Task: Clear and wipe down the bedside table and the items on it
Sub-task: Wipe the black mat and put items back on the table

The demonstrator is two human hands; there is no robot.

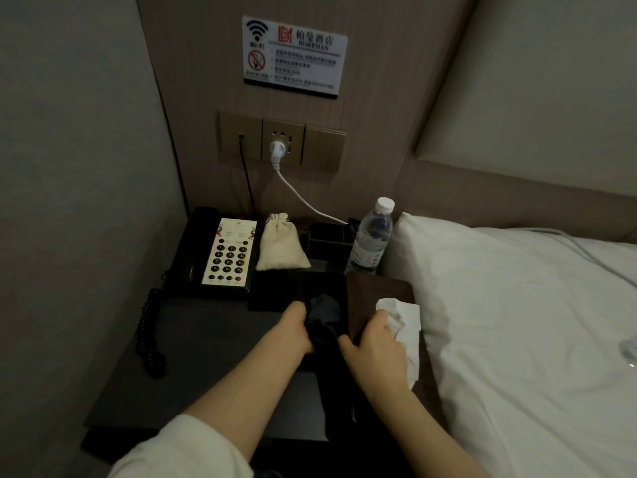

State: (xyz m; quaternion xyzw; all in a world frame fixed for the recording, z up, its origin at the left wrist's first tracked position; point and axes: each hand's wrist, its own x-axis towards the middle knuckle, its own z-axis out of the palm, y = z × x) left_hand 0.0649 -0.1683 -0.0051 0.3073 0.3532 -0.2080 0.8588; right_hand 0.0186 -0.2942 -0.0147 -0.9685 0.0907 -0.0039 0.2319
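The dark bedside table (206,357) stands between a padded wall and the bed. My left hand (296,327) grips a dark cloth-like item (324,326) at the table's middle. My right hand (375,353) holds a crumpled white tissue (406,332) and also touches the dark item's near part. A black telephone (220,251) with a white keypad sits at the back left. Beside it lies a small beige drawstring pouch (281,244). A water bottle (370,236) stands upright at the back right, and a brown wooden tray (375,294) lies in front of it.
A white pillow (499,322) and the bed press against the table's right side. A white plug and cable (279,153) run from the wall socket down behind a dark organiser box (327,236). The phone's coiled cord (148,332) hangs at the table's left edge.
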